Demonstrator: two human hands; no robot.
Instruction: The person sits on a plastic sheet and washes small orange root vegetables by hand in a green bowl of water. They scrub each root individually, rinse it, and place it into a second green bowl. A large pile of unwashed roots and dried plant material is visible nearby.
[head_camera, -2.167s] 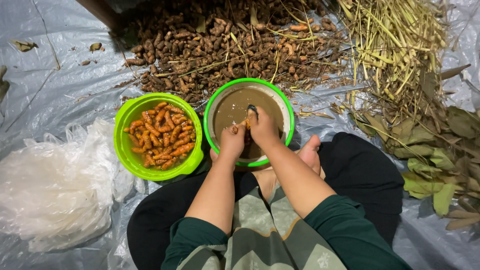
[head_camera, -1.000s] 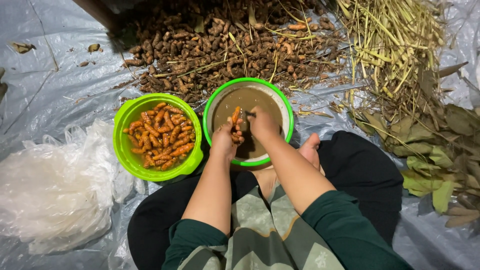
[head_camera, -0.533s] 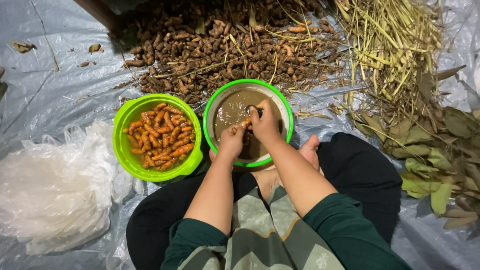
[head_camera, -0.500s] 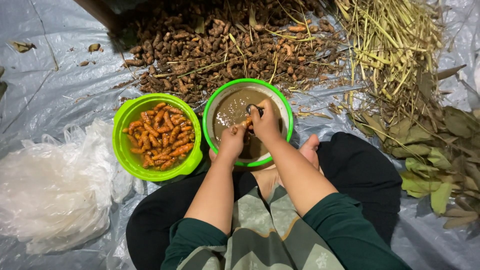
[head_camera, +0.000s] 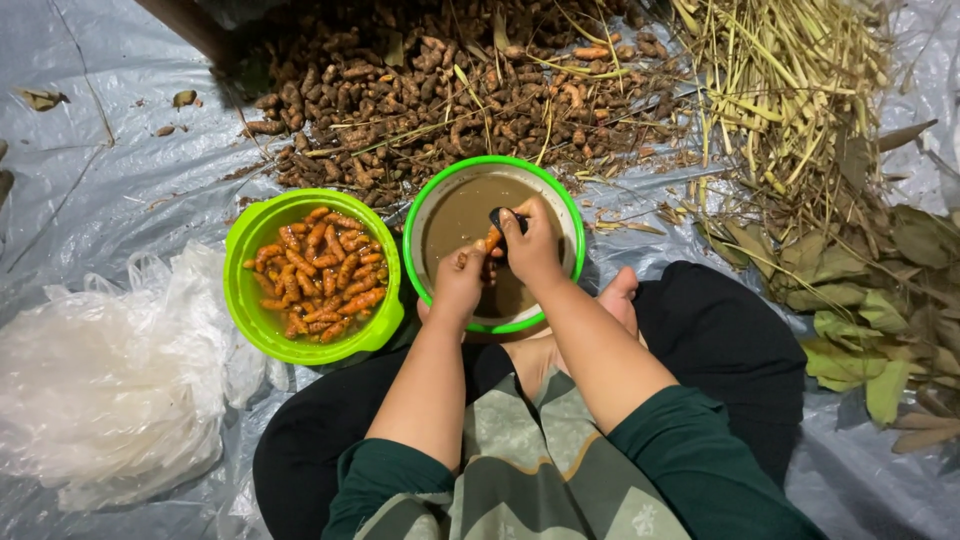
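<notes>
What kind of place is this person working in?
Probably a farm or village crop-cleaning spot on the ground: a plastic sheet as floor, a pile of unwashed roots, and dried stalks heaped nearby.

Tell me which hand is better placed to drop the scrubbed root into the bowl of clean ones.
Left, probably. The left hand grips the orange root and sits nearer the bowl of clean roots; the right hand holds a dark brush.

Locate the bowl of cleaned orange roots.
In the head view, the green bowl of orange roots sits left of centre on the plastic sheet, beside the muddy-water bowl.
</notes>
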